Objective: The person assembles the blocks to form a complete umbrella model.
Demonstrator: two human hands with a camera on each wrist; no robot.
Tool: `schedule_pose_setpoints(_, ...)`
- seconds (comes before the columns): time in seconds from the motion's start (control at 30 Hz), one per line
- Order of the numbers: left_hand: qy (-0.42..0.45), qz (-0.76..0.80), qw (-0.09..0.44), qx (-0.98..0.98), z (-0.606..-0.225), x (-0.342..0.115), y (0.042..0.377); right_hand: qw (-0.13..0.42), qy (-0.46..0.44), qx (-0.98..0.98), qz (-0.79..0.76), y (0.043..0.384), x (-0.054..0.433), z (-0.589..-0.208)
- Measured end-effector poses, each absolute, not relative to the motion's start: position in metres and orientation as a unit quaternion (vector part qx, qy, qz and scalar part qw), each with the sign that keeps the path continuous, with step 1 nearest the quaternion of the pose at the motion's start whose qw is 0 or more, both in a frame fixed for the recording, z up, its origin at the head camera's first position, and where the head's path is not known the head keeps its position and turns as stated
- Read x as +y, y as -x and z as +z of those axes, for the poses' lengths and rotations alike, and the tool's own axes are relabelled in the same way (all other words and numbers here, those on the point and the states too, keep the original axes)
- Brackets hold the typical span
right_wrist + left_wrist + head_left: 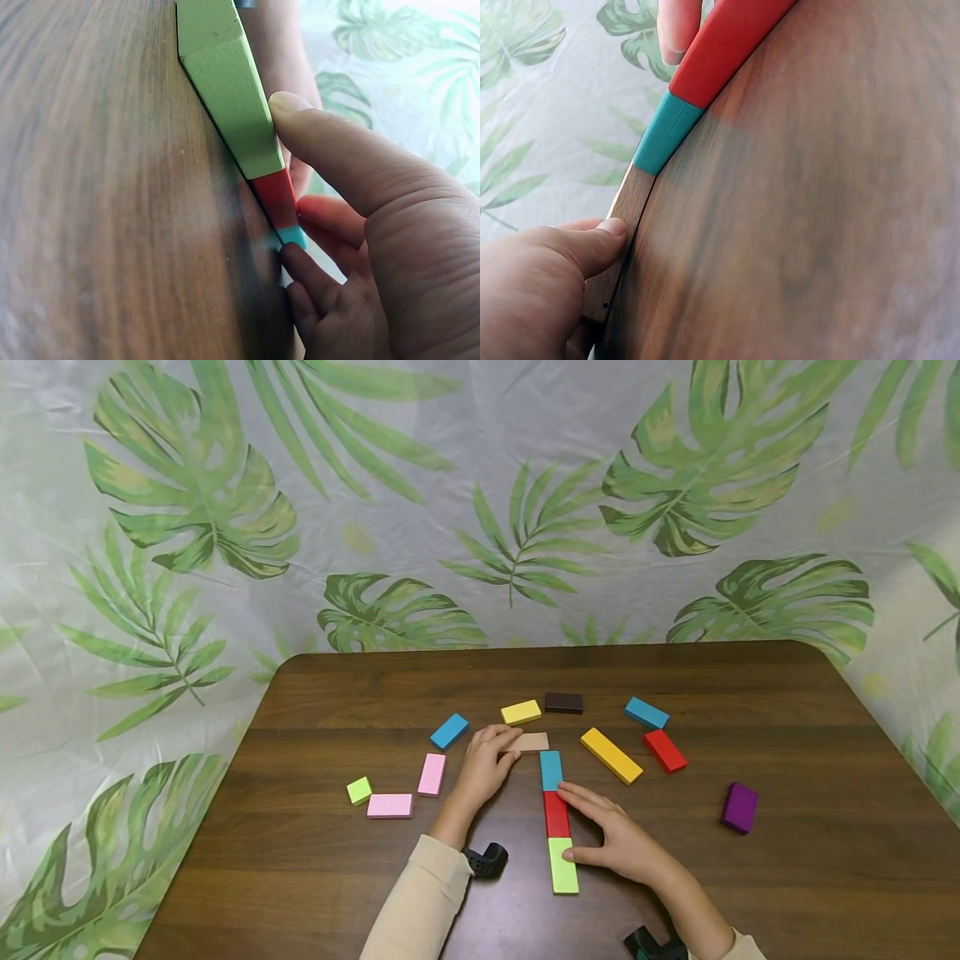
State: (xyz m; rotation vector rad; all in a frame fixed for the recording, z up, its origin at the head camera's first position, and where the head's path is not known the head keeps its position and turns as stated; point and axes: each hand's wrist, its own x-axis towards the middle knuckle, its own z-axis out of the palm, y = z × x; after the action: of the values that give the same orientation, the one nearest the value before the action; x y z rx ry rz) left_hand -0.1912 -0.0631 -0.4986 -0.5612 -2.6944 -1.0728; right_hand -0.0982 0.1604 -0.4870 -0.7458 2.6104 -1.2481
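A straight row of blocks runs away from me on the table: a light green block nearest, then a red block and a blue block. At its far end a plain wooden block lies crosswise, pointing left. My left hand pinches this wooden block between thumb and fingers; its left part is hidden under them. In the left wrist view the wooden block's end meets the blue one. My right hand lies along the row's right side, thumb at the green block, fingertips near the red-blue joint.
Left of the row lie two pink blocks, a small green block and a blue one. Behind are yellow and dark brown blocks. Orange, blue, red and purple blocks lie right.
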Motion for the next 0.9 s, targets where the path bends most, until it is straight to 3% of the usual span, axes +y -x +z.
schedule_pose_setpoints(0.9, 0.192, -0.367, 0.085, -0.906, -0.4994, -0.0641, 0.1908, 0.084, 0.247, 0.867, -0.424, 0.0983, 0.1598, -0.4854)
